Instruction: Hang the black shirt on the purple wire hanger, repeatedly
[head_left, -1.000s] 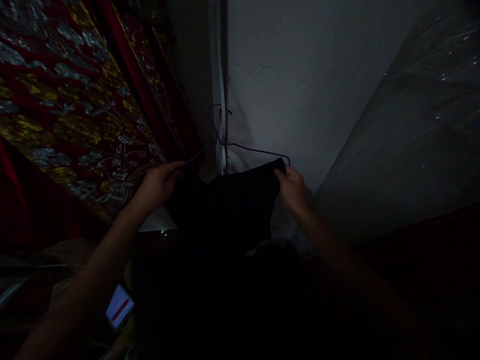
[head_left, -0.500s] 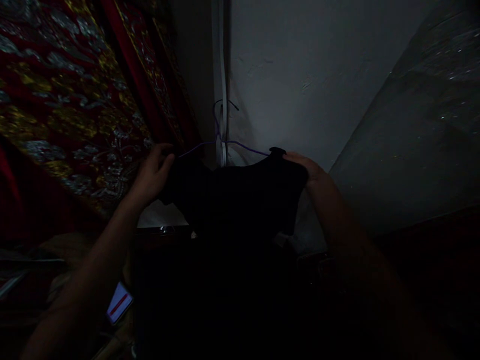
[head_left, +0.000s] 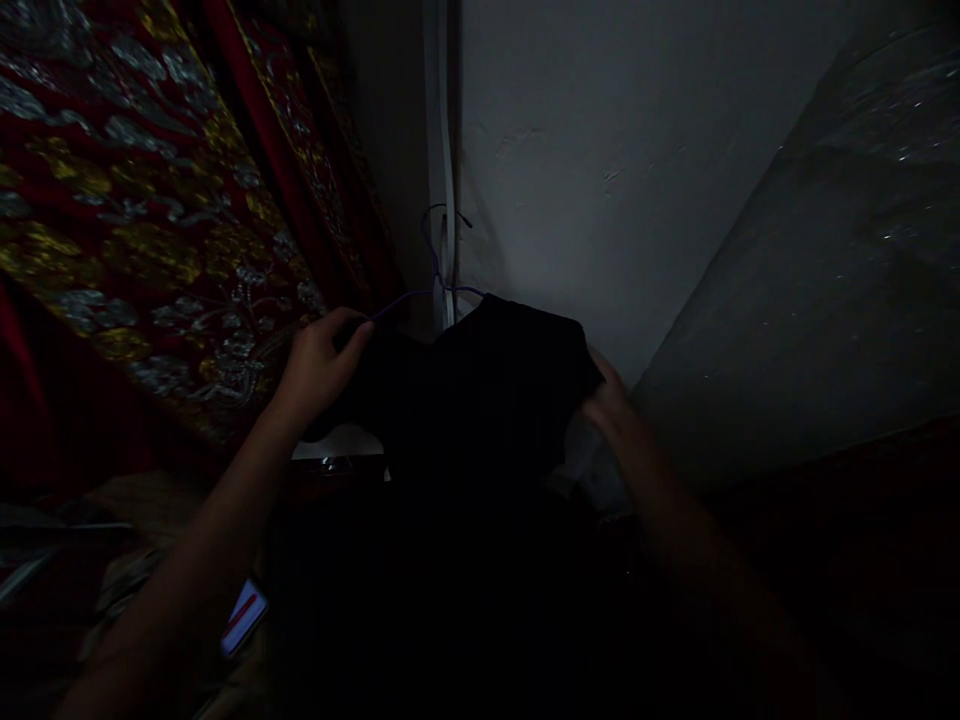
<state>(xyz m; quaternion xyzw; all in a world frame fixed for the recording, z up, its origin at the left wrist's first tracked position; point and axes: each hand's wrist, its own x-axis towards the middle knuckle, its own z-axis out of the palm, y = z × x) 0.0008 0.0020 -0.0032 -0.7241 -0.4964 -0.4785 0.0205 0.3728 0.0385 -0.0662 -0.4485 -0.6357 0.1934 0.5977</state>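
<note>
A black short-sleeved shirt (head_left: 480, 400) hangs on a thin purple hanger (head_left: 437, 270), whose hook rises bare above the collar. Its lower part merges into the dark. My left hand (head_left: 322, 360) pinches the shirt and the hanger's arm at the left shoulder, thumb in front. On the other side, my right hand (head_left: 607, 395) is at the sleeve's outer edge, closed on the cloth. Some of its fingers are hidden behind the sleeve. On the right, the shoulder cloth covers the hanger's arm.
A red cloth with gold and silver embroidery (head_left: 150, 250) hangs at left. Behind the shirt stands a pale wall (head_left: 600, 150) with a vertical cable strip (head_left: 450, 130). A shiny translucent sheet (head_left: 825, 270) spreads at right. A lit phone (head_left: 244, 618) lies low at left.
The right shoulder of the shirt has come inward over the hanger's arm, covering more of it. My right hand has moved down and inward to the sleeve; my left hand shifted slightly right.
</note>
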